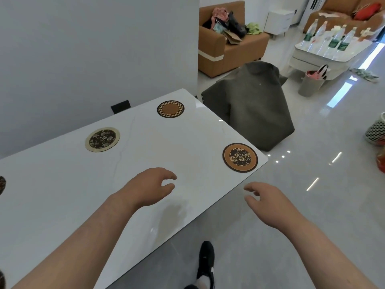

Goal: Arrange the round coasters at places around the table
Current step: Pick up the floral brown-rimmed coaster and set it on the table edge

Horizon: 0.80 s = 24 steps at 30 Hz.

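Three coasters are seen set near the table (62,205) edges.
Left hand (150,184) and right hand (264,201), lower centre, are held loosely open and empty; bare tabletop lies between.

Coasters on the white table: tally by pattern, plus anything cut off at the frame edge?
Checkered-rim coaster: 1
Dark floral coaster with pale rim: 1
Floral coaster with brown rim: 1
Partly visible coaster at the left edge: 1, pattern unclear
Total: 4. Left hand and right hand hold none.
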Tool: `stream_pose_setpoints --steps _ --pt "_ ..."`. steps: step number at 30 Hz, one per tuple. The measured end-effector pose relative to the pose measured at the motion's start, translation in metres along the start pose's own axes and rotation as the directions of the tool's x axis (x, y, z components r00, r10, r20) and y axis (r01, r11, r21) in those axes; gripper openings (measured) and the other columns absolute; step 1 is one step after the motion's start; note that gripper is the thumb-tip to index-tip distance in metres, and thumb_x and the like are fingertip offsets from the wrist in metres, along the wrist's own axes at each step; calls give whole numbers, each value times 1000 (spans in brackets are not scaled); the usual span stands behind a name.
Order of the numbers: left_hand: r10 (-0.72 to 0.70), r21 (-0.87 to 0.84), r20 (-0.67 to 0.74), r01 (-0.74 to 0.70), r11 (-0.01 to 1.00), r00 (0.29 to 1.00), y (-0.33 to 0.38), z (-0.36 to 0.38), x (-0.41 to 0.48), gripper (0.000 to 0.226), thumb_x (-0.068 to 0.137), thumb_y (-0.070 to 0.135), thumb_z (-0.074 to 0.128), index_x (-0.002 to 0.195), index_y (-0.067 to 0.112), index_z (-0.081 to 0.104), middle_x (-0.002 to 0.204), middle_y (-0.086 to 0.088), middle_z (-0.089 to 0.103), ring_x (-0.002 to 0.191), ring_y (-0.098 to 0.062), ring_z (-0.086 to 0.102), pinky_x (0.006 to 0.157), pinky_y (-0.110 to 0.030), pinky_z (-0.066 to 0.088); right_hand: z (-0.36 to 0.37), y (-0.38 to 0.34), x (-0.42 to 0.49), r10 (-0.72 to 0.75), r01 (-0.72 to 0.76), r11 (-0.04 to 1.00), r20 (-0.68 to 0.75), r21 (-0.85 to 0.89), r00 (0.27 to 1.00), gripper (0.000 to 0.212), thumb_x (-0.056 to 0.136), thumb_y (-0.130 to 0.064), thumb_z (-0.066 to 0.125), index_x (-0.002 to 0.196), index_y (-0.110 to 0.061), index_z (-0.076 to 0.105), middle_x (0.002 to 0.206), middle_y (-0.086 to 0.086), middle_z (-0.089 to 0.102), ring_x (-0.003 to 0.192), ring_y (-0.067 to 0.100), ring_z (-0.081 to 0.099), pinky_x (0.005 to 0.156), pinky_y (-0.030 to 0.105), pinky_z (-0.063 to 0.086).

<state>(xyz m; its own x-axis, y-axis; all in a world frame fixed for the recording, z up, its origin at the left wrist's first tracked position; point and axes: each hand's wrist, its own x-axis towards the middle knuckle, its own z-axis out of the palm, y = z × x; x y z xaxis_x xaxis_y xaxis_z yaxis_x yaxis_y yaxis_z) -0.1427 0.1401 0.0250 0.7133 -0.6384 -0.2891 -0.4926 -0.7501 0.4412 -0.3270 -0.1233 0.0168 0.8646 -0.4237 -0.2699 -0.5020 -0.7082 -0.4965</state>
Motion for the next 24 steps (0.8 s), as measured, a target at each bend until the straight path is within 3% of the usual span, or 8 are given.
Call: stream_pose_setpoints --steps 13,24 --pt "-43 -37 106 47 998 993 51 27 136 32 93 40 50 124 36 57 135 17 54 120 -3 50 101 -27 40 -62 55 123 38 -38 999 45 -8 998 30 94 -27 54 123 -27 61 125 -6 63 111 11 56 91 25 44" --pt "-97 -45 55 100 994 994 92 34 201 37 93 37 52 129 30 56 140 10 52 127 -10 47 105 -29 38 -92 91 190 -2 9 997 107 -71 994 31 95 -28 54 126 -23 60 128 -3 62 115 15 57 96 29 46"
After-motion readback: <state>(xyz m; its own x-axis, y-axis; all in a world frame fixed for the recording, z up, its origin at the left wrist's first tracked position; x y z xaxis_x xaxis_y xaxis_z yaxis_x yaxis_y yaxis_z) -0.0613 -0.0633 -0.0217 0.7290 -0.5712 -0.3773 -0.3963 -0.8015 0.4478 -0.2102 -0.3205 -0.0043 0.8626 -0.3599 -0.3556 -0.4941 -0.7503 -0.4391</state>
